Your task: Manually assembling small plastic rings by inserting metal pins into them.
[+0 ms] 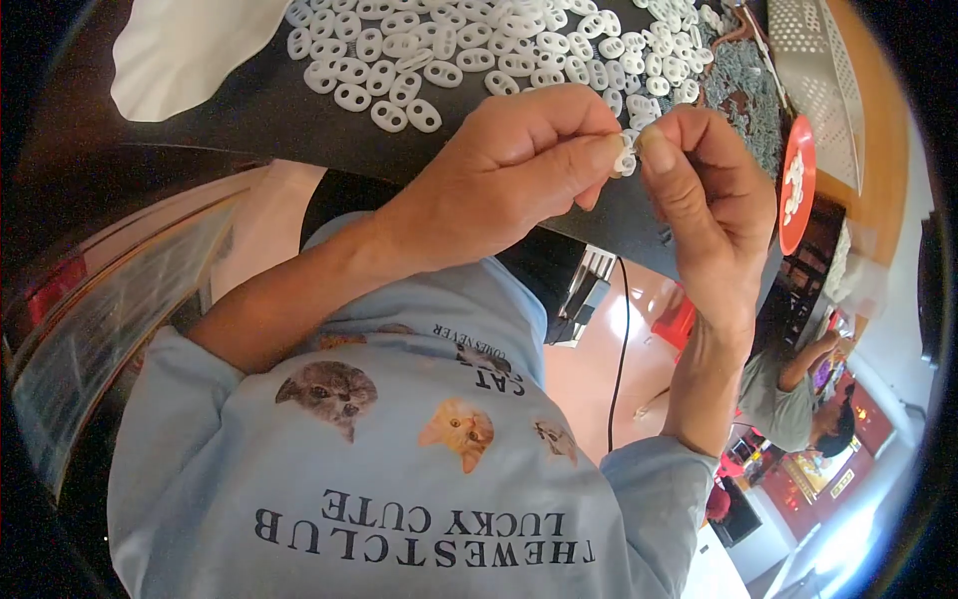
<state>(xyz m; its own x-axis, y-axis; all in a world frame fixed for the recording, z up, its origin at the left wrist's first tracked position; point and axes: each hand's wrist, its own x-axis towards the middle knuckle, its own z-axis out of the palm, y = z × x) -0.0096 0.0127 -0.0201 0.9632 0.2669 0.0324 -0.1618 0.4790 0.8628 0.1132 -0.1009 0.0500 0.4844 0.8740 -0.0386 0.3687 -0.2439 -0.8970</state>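
Between the thumb and forefinger of my left hand (499, 185) is a small white plastic piece with holes (626, 160), partly hidden by the fingertips. Just to its right, my right hand (714, 205) is closed in a pinch, thumb against forefinger. Whatever those right fingertips hold is too small or too covered to make out. Both hands are above the near edge of a black table (230, 130). Beyond them lies a wide spread of white oval plastic pieces with two holes each (444, 73), some overlapping.
A white wavy-edged tray-like thing (190, 55) lies at the far left. On the right are a heap of tiny grey parts (748, 100), a red dish (803, 225) with small white pieces, and a white perforated basket (806, 60). Another person (783, 399) is farther off at right.
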